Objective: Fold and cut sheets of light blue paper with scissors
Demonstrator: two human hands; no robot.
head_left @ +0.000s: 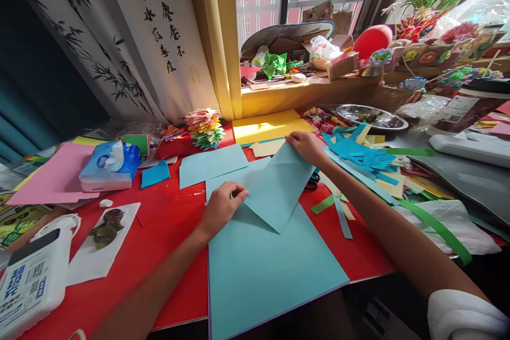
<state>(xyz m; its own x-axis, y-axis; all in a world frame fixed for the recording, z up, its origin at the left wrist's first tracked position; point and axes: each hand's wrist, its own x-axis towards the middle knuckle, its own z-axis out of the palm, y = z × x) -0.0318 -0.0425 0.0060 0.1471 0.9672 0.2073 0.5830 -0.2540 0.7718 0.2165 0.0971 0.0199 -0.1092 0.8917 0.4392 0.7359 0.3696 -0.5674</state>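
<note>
Between my hands is a light blue sheet of paper (279,186), tilted, with a crease across its upper part and one corner pointing toward me. My left hand (225,204) pinches its left corner between thumb and fingers. At the upper right corner my right hand (307,147) grips the same sheet. Beneath lies a larger stack of light blue paper (271,276), reaching over the table's front edge. Another light blue piece (213,166) rests flat behind my left hand. Black scissor handles (312,183) show partly from under the held sheet's right side.
Blue and cream paper strips (358,154) are heaped at the right, near a metal bowl (372,117). A tissue pack (109,166) and pink paper (56,174) lie left on the red table (167,244). A folded-paper stack (204,128) stands behind.
</note>
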